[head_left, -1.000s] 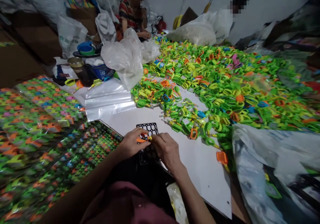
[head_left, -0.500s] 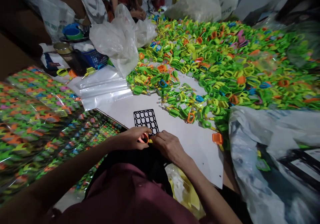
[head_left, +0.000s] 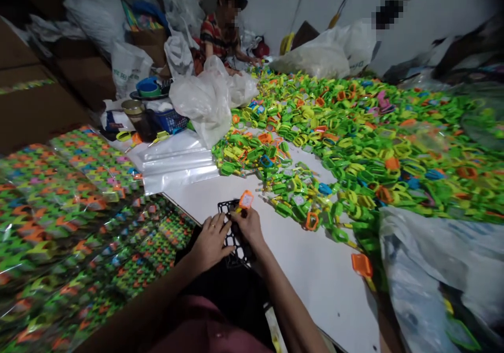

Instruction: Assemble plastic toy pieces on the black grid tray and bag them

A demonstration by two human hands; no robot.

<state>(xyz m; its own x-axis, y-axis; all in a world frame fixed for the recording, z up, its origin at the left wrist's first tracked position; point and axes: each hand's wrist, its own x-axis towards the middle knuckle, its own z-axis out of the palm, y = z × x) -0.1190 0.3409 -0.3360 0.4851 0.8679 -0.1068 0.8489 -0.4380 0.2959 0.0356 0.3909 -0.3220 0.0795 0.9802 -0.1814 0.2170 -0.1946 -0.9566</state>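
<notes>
My right hand (head_left: 250, 229) pinches a small orange plastic toy piece (head_left: 246, 199) with a pale square face and a yellow end. It holds the piece over the far end of a black plastic grid (head_left: 235, 259) with rows of openings. My left hand (head_left: 210, 241) rests on the grid's left side, fingers stretched and thumb apart. Its fingertips come close to the yellow end, and I cannot tell if they touch it. Both hands hide parts of the grid. Under it lies a white board (head_left: 311, 269).
A large heap of green, yellow and orange pieces (head_left: 354, 148) spreads ahead and right. Filled clear packs (head_left: 74, 185) lie at left. Plastic bags (head_left: 208, 98) and a blue basket (head_left: 170, 120) stand behind the board. Another person (head_left: 220, 40) sits at the back.
The view has tilted up. My right hand has moved forward over the grid with the orange piece, which was between both hands. My left hand has released it and spread onto the grid.
</notes>
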